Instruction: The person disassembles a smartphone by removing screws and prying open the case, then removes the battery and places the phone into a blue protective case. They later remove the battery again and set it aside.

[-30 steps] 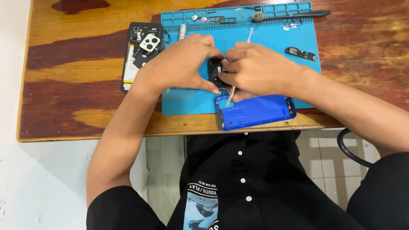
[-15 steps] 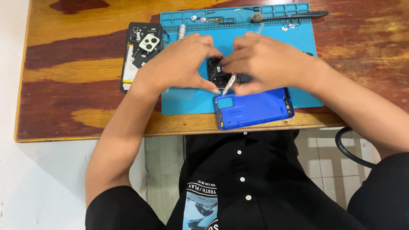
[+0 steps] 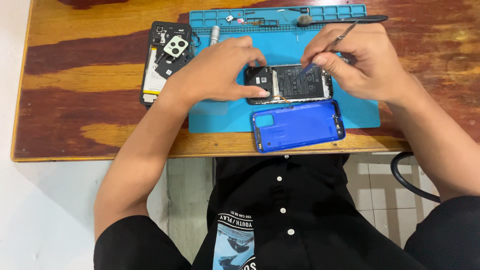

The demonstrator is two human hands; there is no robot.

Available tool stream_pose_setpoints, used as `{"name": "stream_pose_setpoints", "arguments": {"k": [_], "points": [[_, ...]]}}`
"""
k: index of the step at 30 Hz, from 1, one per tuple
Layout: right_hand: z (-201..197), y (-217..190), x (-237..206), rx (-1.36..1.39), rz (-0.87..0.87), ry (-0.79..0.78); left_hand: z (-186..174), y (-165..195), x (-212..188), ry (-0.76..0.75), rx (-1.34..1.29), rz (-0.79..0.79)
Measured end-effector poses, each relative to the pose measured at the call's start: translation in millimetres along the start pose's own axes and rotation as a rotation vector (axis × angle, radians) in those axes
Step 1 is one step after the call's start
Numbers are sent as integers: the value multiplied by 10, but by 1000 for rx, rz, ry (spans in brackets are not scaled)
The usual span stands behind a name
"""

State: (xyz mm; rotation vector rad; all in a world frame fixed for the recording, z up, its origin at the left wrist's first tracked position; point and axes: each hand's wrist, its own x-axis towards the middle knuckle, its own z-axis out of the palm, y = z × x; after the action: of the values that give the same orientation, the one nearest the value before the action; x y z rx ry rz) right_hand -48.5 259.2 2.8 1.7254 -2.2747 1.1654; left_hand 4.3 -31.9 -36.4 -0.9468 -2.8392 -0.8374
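Note:
An opened black phone (image 3: pixel 292 82) lies on the blue work mat (image 3: pixel 235 112), its battery and boards showing. My left hand (image 3: pixel 217 70) rests on the mat and presses the phone's left end with thumb and fingers. My right hand (image 3: pixel 357 62) is over the phone's right end and pinches thin metal tweezers (image 3: pixel 336 40), whose tip points down at the phone's upper middle. The phone's blue back cover (image 3: pixel 299 125) lies inside-up just in front of it, at the mat's near edge.
A second opened phone (image 3: pixel 162 60) with a pale camera bezel lies on the wooden table (image 3: pixel 85 100) left of the mat. Small parts and a dark-handled tool (image 3: pixel 345 20) sit in the mat's rear tray. The table edge runs just below the blue cover.
My right hand has lifted off the middle of the phone and moved right and back, raising the tweezers. The phone's battery is now in full view. My left hand stays put.

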Motion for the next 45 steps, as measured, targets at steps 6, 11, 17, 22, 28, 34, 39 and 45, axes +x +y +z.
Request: {"name": "stream_pose_setpoints", "arguments": {"k": [6,11,17,22,28,34,39,45], "points": [[64,22,-15,33,18,-21,-81,-6,-24,-49,-8,19],[249,37,-17,391,310,134,-181,29,-66,-98,-20,11],[419,117,-10,513,616,305,-195,81,-48,-115,12,-33],[482,37,-1,483,697,357,-204,91,-37,-127,8,-54],[522,40,34,592,815,399,-213,102,-41,-115,14,-31],[521,160,-2,754,866,372,-190,114,-28,-78,49,-16],[532,198,0,815,887,391,-175,100,-30,-104,71,-44],[554,206,15,795,887,408,-140,102,-32,-48,120,15]]}}
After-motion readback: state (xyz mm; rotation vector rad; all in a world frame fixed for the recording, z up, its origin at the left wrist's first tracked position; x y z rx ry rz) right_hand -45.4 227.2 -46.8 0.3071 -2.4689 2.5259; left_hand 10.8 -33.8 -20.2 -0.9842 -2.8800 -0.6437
